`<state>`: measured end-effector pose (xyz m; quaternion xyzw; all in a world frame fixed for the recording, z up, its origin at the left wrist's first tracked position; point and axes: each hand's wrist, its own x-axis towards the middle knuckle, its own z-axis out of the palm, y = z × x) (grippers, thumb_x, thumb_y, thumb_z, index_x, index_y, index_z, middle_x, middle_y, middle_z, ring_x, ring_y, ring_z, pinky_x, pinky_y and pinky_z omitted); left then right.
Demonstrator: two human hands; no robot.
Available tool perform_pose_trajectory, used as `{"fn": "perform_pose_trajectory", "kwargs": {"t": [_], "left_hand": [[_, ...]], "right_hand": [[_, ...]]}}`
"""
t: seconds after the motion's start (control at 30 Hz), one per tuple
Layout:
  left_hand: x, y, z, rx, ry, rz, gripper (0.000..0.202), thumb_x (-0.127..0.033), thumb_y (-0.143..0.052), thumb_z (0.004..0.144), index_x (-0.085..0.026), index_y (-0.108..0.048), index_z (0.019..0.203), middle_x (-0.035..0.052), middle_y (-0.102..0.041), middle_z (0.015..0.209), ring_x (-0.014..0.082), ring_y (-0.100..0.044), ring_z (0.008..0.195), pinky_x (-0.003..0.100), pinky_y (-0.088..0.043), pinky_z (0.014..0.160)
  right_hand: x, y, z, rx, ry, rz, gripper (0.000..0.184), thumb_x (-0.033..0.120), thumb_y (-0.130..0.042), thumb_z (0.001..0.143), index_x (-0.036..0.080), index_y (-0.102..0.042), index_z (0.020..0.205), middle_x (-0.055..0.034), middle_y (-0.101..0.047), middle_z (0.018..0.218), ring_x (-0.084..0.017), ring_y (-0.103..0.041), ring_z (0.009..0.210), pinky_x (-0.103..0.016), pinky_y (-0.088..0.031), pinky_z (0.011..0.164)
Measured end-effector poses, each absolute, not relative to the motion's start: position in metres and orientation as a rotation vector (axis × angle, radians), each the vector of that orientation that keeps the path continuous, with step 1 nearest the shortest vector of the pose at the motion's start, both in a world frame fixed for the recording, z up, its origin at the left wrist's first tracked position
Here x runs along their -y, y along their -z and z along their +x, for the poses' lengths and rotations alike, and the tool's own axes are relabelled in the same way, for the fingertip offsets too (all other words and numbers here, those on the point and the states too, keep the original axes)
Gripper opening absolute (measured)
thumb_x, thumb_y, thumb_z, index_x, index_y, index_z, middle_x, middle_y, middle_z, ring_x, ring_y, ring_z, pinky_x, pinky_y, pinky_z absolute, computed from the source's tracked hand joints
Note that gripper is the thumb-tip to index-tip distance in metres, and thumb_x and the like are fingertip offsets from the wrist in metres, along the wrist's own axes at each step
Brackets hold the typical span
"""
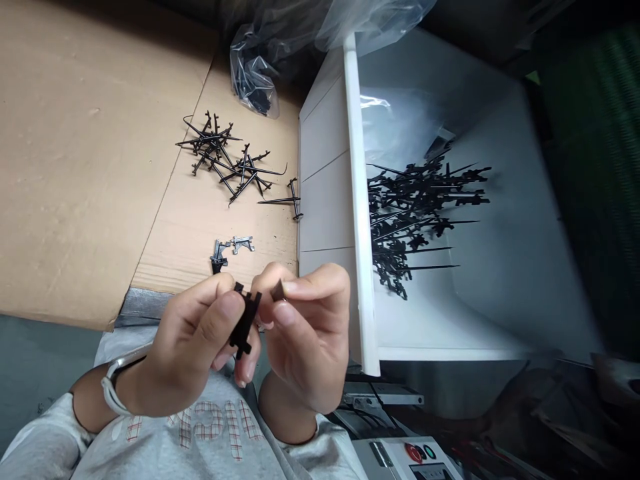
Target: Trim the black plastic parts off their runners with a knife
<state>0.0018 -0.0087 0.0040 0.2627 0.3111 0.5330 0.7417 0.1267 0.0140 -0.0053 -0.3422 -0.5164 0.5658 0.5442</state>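
My left hand [193,340] pinches a small black plastic part [244,323] between thumb and fingers, close to my chest. My right hand [305,333] is closed beside it, with a tiny dark piece [277,289] pinched between thumb and forefinger. The two hands almost touch. Just beyond them two small grey-black parts [233,248] lie on the cardboard [100,153]. Farther back lies a loose pile of black spiked plastic sprues [227,160].
A white bin [357,200] stands at the right, holding many black sprues [415,213] on a clear liner. A clear plastic bag [257,67] with dark parts lies at the back. A control panel with a red button [414,453] sits at the lower right.
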Motion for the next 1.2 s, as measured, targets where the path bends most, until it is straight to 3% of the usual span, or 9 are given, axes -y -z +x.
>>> {"fn": "perform_pose_trajectory", "kwargs": {"t": [0.07,0.17,0.37,0.5,0.63,0.97,1.2], "left_hand": [[0.008,-0.003,0.002,-0.684,-1.152,0.563,0.054,-0.055,-0.058,0.106,-0.022,-0.042,0.066,-0.0080,-0.037,0.047,0.0092,-0.045,0.041,0.021,-0.038,0.045],[0.007,-0.003,0.002,-0.719,-1.127,0.553,0.055,-0.058,-0.059,0.105,-0.022,-0.045,0.067,-0.0089,-0.032,0.048,0.0090,-0.042,0.041,0.021,-0.037,0.045],[0.007,-0.003,0.002,-0.732,-1.122,0.518,0.059,-0.061,-0.063,0.102,-0.022,-0.041,0.064,-0.0070,-0.041,0.050,0.0085,-0.046,0.043,0.020,-0.039,0.046],[0.005,-0.005,0.002,-0.736,-1.106,0.522,0.062,-0.066,-0.066,0.098,-0.022,-0.040,0.063,-0.0079,-0.038,0.050,0.0077,-0.040,0.042,0.020,-0.039,0.045],[0.002,-0.007,0.002,-0.792,-1.049,0.509,0.064,-0.072,-0.069,0.093,-0.023,-0.041,0.062,-0.0101,-0.027,0.047,0.0086,-0.035,0.040,0.021,-0.038,0.042],[0.002,-0.006,0.002,-0.791,-1.055,0.459,0.060,-0.066,-0.073,0.092,-0.022,-0.048,0.061,-0.0082,-0.030,0.048,0.0094,-0.036,0.045,0.021,-0.033,0.043],[0.001,-0.006,0.003,-0.822,-1.057,0.493,0.061,-0.068,-0.072,0.092,-0.023,-0.044,0.061,-0.0077,-0.030,0.048,0.0100,-0.036,0.043,0.022,-0.030,0.039]], "right_hand": [[-0.014,0.005,0.127,1.224,-1.271,-0.720,0.003,0.031,-0.065,0.104,0.032,-0.064,0.106,0.0066,-0.055,0.073,-0.010,-0.056,0.053,-0.025,-0.056,0.052],[-0.013,0.003,0.126,1.242,-1.231,-0.680,0.012,0.024,-0.064,0.105,0.031,-0.071,0.111,0.0052,-0.059,0.074,-0.011,-0.061,0.053,-0.025,-0.057,0.051],[-0.003,-0.002,0.128,1.176,-1.245,-0.653,0.026,0.011,-0.057,0.104,0.026,-0.073,0.119,0.0055,-0.062,0.070,-0.005,-0.044,0.037,-0.015,-0.036,0.031],[-0.001,-0.005,0.132,1.174,-1.286,-0.703,0.025,0.011,-0.060,0.104,0.025,-0.075,0.117,0.0017,-0.068,0.078,-0.004,-0.050,0.039,-0.013,-0.037,0.029],[-0.006,-0.009,0.136,1.253,-1.290,-0.712,0.024,0.009,-0.062,0.102,0.022,-0.077,0.115,0.0000,-0.069,0.072,-0.008,-0.059,0.045,-0.014,-0.041,0.032],[-0.007,-0.009,0.139,1.322,-1.312,-0.780,0.021,0.010,-0.063,0.101,0.023,-0.077,0.108,0.0003,-0.068,0.069,-0.008,-0.052,0.047,-0.014,-0.039,0.033],[-0.008,-0.008,0.138,1.302,-1.341,-0.759,0.025,0.007,-0.063,0.101,0.023,-0.079,0.113,0.0001,-0.068,0.071,-0.007,-0.050,0.049,-0.014,-0.036,0.033]]}}
